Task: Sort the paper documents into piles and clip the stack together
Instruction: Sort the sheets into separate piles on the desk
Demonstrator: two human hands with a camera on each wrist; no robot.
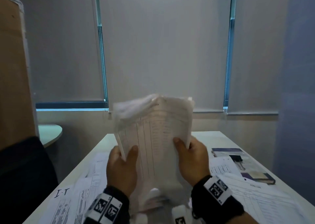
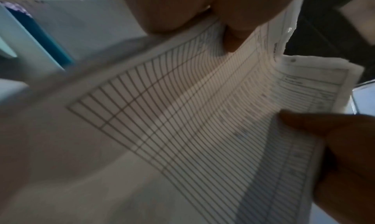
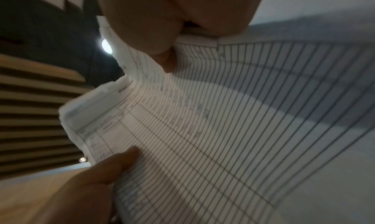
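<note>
Upright above the desk (image 1: 109, 138), a stack of ruled papers (image 1: 158, 135) is gripped by both hands: left hand (image 1: 121, 169) at 7 o'clock, right hand (image 1: 191, 160) at 5 o'clock, thumbs on the front sheet.

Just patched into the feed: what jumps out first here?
The stack of ruled forms stands upright above the table's middle, left hand and right hand gripping its side edges, thumbs on the front sheet. Loose papers lie scattered on the table around it, with dark booklets at right.
</note>
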